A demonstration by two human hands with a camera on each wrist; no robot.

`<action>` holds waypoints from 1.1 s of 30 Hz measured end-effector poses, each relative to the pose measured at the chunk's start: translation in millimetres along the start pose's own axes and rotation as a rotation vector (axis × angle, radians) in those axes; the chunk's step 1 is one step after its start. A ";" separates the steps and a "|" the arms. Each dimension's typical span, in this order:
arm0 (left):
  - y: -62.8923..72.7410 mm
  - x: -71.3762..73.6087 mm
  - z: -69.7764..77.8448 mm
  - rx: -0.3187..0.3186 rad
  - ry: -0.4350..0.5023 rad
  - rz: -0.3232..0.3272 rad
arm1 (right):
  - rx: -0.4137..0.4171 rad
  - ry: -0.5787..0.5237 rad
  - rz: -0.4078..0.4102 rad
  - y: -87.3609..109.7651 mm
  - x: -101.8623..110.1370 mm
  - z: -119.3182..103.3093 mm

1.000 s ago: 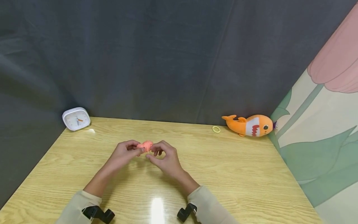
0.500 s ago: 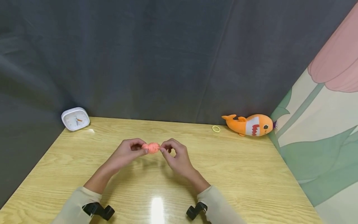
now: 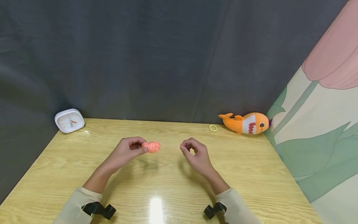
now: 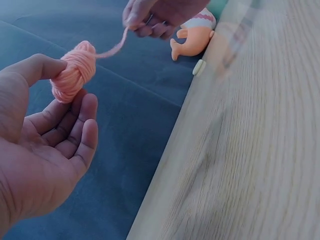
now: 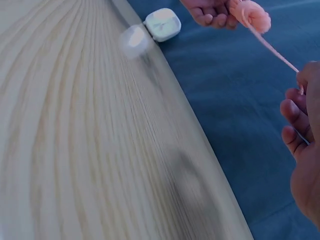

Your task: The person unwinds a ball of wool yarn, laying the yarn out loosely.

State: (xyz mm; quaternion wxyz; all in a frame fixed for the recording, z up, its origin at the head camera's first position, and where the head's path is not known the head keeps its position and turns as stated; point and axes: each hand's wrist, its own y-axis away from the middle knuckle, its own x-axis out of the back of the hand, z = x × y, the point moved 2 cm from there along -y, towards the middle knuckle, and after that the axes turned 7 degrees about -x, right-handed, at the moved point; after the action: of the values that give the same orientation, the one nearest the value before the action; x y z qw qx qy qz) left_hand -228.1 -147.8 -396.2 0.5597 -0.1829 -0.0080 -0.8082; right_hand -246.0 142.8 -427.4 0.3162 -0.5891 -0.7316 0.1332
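A small bundle of coral-pink yarn [image 3: 153, 147] is pinched at its left end between the thumb and fingers of my left hand [image 3: 128, 153]. In the left wrist view the yarn bundle [image 4: 75, 72] shows wraps around its middle. My right hand [image 3: 198, 156] is off to the right, its thumb and index finger pinching the loose strand. That yarn strand [image 5: 274, 51] runs from the bundle to the right fingertips in the right wrist view. Both hands are held above the wooden table [image 3: 173, 180].
A white clock [image 3: 69, 121] stands at the back left corner. At the back right lie an orange plush shark [image 3: 247, 123] and a yellow ring [image 3: 213, 128]. A dark curtain [image 3: 139, 62] hangs behind the table, and a painted wall panel [image 3: 321, 140] borders the right side.
My right hand has moved right, away from the bundle, drawing out the strand. Earlier its fingers were close against the yarn. The left hand shifted slightly right at first, then held nearly still.
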 end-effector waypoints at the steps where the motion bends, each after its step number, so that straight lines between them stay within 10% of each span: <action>1: 0.1 0.5 -0.4 0.001 0.004 0.001 | -0.002 0.001 -0.004 1.8 2.6 0.1; 33: 3.3 20.0 -4.0 0.010 -0.017 0.005 | -0.131 -0.031 0.198 5.0 76.8 9.3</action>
State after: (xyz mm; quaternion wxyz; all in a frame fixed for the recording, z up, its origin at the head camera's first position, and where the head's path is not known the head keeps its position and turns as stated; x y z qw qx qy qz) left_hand -232.4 -167.9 -394.4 0.5627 -0.1870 -0.0166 -0.8050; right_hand -256.0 218.5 -413.9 0.2508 -0.6757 -0.6819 0.1246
